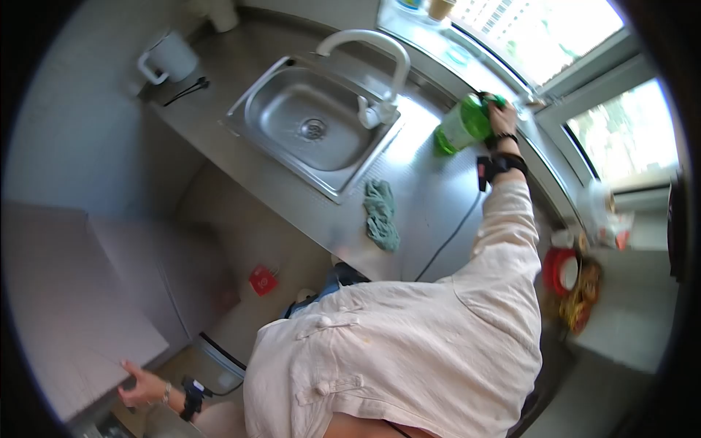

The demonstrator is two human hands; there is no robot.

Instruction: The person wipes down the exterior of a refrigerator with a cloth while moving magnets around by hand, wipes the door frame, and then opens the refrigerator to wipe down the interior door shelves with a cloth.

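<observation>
At the counter's window side, my right hand (502, 120) is closed on the top of a translucent green bottle (465, 125), which is tilted. My left hand (144, 387), low at the left, has its fingers apart at the edge of a pale cabinet panel (87, 314); whether it touches the panel is unclear. A crumpled green cloth (381, 217) lies on the steel counter (292, 208) between the sink (314, 128) and the bottle.
A white faucet (398, 66) arches over the sink. Left of it stand a white pitcher (171, 57) and small black utensils (188, 91). Cups line the window sill (438, 36). A red box (263, 280) lies on the floor. Red and yellow items (577, 292) are at the right.
</observation>
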